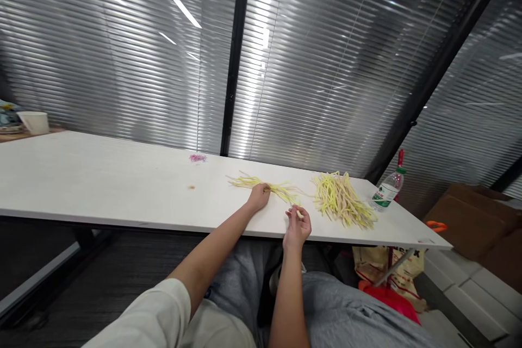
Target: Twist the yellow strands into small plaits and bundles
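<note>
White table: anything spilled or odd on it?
Yes, a small brownish spot left of the left hand looks odd against the white table; it is too small to tell whether stain or crumb.

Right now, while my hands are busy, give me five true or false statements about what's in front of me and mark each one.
1. The left hand is at the smaller bundle of strands. True.
2. The pink cluster is in the left hand. False: the pink cluster lies on the white table, near its far edge.
3. The right hand is nearer the large pile of strands than the left hand is. True.
4. The clear bottle stands to the left of the large pile. False: the clear bottle stands to its right.
5. A white cup shows at the far left of the picture. True.
</note>
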Motion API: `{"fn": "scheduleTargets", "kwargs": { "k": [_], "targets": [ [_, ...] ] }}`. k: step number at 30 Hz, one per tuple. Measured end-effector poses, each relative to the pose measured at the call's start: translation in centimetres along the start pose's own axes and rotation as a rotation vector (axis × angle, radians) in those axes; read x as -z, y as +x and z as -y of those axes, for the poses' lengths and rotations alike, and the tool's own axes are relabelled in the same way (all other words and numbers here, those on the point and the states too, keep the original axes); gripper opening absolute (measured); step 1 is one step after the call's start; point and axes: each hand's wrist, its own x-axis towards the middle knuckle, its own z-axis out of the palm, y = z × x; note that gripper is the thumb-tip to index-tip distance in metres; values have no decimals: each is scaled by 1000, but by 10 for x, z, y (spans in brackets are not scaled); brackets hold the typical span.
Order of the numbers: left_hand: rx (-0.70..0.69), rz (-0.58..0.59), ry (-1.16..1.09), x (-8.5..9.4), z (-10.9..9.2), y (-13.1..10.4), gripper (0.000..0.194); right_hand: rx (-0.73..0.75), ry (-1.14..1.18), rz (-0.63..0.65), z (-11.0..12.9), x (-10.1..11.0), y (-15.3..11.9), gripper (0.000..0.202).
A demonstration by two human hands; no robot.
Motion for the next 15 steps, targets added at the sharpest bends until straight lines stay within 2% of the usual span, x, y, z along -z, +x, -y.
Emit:
{"fn": "scheduleTargets", "kwargs": {
  "k": [3, 7, 12, 15],
  "targets": [
    [17, -11, -41, 1, -3, -1, 16, 36, 78, 4, 11, 5, 2, 29],
    [2, 37, -64, 1, -9, -4, 16, 27, 232, 81, 16, 13, 3, 22],
    [-51, 191, -164, 4, -15, -8, 14, -109, 190, 154, 6, 19, 9, 19],
    [-52, 185, -275, 6, -16, -8, 19, -205, 194, 110, 1, 20, 14, 20]
  ]
}}
